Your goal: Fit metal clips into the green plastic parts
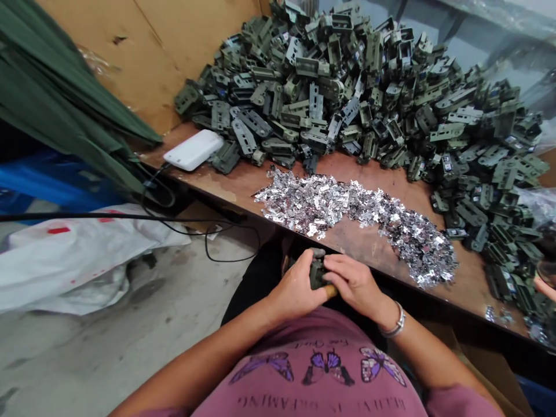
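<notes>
Close to my body, below the table's front edge, a dark green part [317,272] is held between both hands. My left hand [299,285] is wrapped round its left side, the thumb covered in something yellowish. From the right, my right hand [354,285] has its fingers bent against the same part. Much of the part is hidden by the fingers. Just beyond the hands, small shiny metal pieces [313,200] lie in a curved heap on the brown table [356,237]. A large pile of dark green housings [321,98] rises behind them.
A white power bank [194,149] with a cable lies at the table's left end. Green cloth [56,87] hangs at the left, above a white sack [82,255] on the floor. Another person's fingers [545,288] show at the right edge.
</notes>
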Motion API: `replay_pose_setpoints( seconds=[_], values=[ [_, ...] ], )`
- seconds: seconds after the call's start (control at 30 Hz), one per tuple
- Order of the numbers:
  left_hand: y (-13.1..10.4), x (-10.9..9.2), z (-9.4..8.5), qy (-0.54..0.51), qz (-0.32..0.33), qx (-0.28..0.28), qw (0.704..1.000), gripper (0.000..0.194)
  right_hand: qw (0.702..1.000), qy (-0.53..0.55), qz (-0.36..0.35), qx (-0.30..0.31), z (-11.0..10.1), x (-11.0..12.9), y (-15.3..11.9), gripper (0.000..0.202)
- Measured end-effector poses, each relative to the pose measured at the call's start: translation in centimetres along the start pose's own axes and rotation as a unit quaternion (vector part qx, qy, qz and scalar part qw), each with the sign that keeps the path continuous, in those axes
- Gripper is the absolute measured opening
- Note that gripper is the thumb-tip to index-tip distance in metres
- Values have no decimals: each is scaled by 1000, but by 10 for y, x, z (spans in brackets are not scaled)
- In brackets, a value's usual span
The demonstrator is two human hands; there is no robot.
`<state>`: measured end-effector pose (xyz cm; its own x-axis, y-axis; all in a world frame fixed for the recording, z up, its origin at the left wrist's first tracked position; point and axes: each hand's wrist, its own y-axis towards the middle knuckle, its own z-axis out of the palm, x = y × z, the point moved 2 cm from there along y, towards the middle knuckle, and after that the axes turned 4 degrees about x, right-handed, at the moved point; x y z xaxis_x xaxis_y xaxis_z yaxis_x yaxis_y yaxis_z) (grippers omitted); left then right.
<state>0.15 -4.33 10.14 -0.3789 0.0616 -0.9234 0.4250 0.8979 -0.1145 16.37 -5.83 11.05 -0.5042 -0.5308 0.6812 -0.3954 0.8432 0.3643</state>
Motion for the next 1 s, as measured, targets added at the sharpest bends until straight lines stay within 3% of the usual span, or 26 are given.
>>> replay_pose_setpoints(
  seconds=[0.13, 0.23, 0.33, 0.4, 0.47, 0.6, 0.7, 0.8, 0.9, 0.93, 1.0],
  values=[
    [-1, -3, -15, 56, 55, -41, 996, 16, 996, 20, 65, -63, -19, -2, 0, 22],
    [-4, -4, -27, 70, 69, -98, 990, 26, 996, 14, 86, -30, -20, -4, -3, 15],
    [-7, 0, -36, 15, 61, -125, 990, 19, 997, 2, 81, 2, -18, -6, -4, 13],
    [-8, 6, -39, -69, 37, -118, 990, 18, 997, -6, 79, 13, -19, -8, -2, 14],
    [-9, 14, -40, -182, -23, -105, 977, 29, 997, -14, 76, 22, -22, -10, 3, 14],
    [-12, 27, -38, -374, -166, -82, 909, 44, 996, -27, 75, 30, -29, -16, 16, 14],
    [-12, 30, -39, -430, -175, -65, 883, 45, 996, -45, 71, 27, -35, -22, 29, 15],
    [-8, 41, -39, -336, -157, 7, 929, 38, 995, -62, 70, 27, -40, -31, 48, 15],
    [5, 64, -31, -97, -126, 75, 984, 34, 993, -94, 67, 27, -41, -42, 82, 15],
    [10, 73, -25, -18, -126, 96, 987, 34, 992, -112, 61, 24, -40, -45, 97, 14],
    [23, 89, -13, 27, -131, 115, 984, 35, 986, -159, 52, 19, -35, -49, 130, 15]
  ],
)
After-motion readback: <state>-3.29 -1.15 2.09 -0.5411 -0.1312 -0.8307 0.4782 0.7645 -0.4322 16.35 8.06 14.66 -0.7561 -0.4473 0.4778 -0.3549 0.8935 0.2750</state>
